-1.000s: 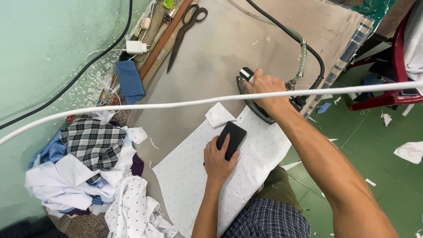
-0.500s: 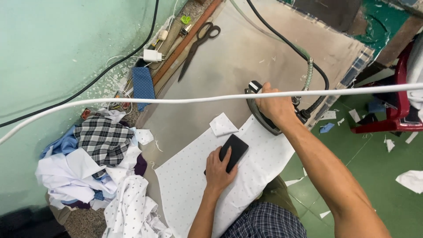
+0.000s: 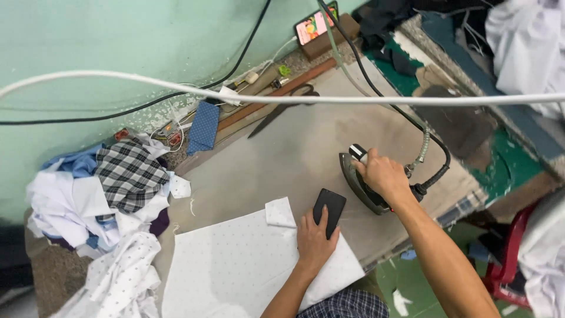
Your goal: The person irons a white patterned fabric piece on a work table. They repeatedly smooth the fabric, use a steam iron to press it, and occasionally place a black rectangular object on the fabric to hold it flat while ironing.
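grey padded ironing table (image 3: 294, 159), green wall (image 3: 118, 41)

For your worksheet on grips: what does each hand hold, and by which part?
Right hand grips the iron by its top handle. Left hand presses flat on a black block, not gripping.

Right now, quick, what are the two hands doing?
Left hand: open, lying flat on the black block on the white dotted cloth.
Right hand: closed around the handle of the iron.
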